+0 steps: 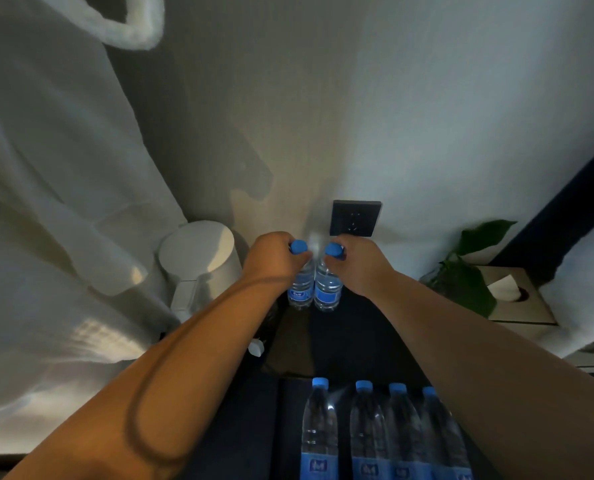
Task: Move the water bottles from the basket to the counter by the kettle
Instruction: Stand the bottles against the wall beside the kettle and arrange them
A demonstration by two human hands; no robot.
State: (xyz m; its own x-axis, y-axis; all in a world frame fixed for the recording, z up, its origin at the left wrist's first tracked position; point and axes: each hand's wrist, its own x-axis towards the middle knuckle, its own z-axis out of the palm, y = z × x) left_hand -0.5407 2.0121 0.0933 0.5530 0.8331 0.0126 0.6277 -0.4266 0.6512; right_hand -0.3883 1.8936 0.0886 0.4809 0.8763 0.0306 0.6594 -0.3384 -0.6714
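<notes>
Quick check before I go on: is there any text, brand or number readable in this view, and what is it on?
No text can be read.
Bottle in left hand: blue label with white marks, too blurred.
Bottle in right hand: same label, too blurred.
Bottles in the basket: blue labels with a white logo, characters not legible.
Wall socket: no markings legible.
Kettle: no print visible.

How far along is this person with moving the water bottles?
Partway, it seems. Nothing stands alone on the counter yet. The left hand and right hand each hold one bottle by the neck, upright beside the kettle. At least four bottles wait at the bottom of the view.
</notes>
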